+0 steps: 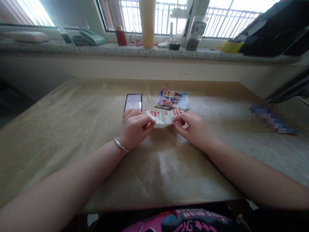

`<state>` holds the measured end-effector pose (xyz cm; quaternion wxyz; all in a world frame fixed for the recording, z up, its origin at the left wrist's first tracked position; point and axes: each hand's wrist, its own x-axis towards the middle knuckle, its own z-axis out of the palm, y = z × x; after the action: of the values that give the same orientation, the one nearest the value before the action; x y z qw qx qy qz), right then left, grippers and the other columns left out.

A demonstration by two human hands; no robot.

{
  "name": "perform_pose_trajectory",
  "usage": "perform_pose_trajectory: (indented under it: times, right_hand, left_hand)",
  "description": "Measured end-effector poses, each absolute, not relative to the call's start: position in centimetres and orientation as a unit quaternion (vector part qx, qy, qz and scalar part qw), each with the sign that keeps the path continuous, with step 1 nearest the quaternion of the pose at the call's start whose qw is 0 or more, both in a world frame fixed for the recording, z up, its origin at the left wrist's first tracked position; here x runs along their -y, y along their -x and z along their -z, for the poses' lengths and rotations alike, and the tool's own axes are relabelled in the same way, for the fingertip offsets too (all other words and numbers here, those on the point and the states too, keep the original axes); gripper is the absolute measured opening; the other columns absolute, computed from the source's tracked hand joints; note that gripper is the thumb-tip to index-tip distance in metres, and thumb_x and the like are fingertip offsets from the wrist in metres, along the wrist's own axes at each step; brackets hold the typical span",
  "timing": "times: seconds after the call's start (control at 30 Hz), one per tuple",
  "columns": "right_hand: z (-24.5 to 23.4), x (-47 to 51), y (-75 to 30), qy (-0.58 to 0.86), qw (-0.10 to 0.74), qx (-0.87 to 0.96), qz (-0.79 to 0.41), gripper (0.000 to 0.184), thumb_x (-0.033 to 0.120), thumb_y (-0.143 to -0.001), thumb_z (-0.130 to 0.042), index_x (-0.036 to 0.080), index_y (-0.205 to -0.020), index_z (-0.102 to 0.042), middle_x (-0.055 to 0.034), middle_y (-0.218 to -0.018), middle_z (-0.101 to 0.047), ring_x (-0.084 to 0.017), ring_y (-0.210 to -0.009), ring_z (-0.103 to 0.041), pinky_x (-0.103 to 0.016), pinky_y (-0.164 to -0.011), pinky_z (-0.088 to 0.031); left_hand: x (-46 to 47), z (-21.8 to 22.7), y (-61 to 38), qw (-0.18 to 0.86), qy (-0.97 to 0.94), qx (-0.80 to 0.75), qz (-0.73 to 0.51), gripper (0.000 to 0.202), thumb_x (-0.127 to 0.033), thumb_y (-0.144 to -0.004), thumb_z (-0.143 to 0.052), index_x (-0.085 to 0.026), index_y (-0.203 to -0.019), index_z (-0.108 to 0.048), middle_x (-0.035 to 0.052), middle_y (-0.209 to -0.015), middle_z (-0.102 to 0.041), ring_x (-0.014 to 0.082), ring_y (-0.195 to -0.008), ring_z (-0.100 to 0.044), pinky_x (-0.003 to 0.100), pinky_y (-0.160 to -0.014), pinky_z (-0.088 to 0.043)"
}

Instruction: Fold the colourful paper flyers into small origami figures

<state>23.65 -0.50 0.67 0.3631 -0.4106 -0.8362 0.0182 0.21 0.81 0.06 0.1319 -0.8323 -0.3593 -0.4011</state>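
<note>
Both the left hand (135,127) (a silver bangle (120,145) rings its wrist) and the right hand (193,127) pinch opposite ends of a printed paper (164,117), between the near and far edges of the bench (72,135). Nearer the far edge lie a phone (133,101), partly hidden by the left hand, and a stack of colorful printed cards (178,100).

The left hand (135,129), with a silver bracelet (121,145) at its wrist, and the right hand (195,130) pinch opposite ends of a white paper (165,118) with red print above the bench (72,135). Just beyond them lie a phone (133,101), near the left hand, and a few colourful leaflets (176,100). Behind, a red jar (121,37) and a tall yellow tube (147,24) stand on the window sill (96,49).
</note>
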Motion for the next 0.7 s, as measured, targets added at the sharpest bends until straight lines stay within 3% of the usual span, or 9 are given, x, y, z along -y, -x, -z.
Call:
perform_pose_trajectory:
  times: [0.17,0.43,0.53,0.7]
  right_hand:
    - [-0.55,0.80,-23.67,0.452,0.346,0.820,-0.049,0.007,0.026,-0.082,-0.060,0.020,-0.080,-0.060,0.0012,-0.065,-0.062,-0.012,-0.061,-0.055,-0.025,-0.058,-0.040]
    - [-0.12,0.57,-23.39,0.530,0.339,0.756,-0.182,0.017,0.030,-0.081,-0.060,0.023,-0.097,-0.059,0.0022,-0.069,-0.068,-0.012,-0.056,-0.059,-0.024,-0.054,-0.042]
    - [0.03,0.42,-23.19,0.524,0.365,0.725,-0.258,0.016,0.033,-0.083,-0.057,0.023,-0.096,-0.059,0.0007,-0.072,-0.070,-0.013,-0.055,-0.062,-0.025,-0.054,-0.046]
    - [-0.08,0.50,-22.89,0.481,0.431,0.684,-0.340,0.018,0.035,-0.082,-0.059,0.020,-0.092,-0.059,-0.0030,-0.081,-0.072,-0.013,-0.057,-0.065,-0.026,-0.055,-0.051]
  left_hand:
    - [-0.96,-0.02,-0.03,0.137,0.818,0.388,0.403,0.010,-0.026,-0.078,-0.066,-0.023,-0.069,-0.067,-0.0025,-0.064,-0.063,0.0158,-0.070,-0.056,0.035,-0.076,-0.037]
    - [-0.80,-0.55,0.20,0.161,0.840,0.357,0.375,0.014,-0.028,-0.082,-0.062,-0.026,-0.070,-0.070,-0.0023,-0.063,-0.063,0.0142,-0.068,-0.056,0.033,-0.075,-0.039]
    - [-1.02,-0.30,0.38,0.147,0.837,0.366,0.380,0.012,-0.030,-0.082,-0.062,-0.025,-0.075,-0.071,-0.0010,-0.067,-0.065,0.0147,-0.069,-0.057,0.032,-0.074,-0.041]
    - [-1.19,-0.30,0.62,0.126,0.825,0.374,0.405,0.010,-0.032,-0.081,-0.065,-0.026,-0.076,-0.072,0.0005,-0.080,-0.068,0.0161,-0.077,-0.060,0.037,-0.084,-0.040]
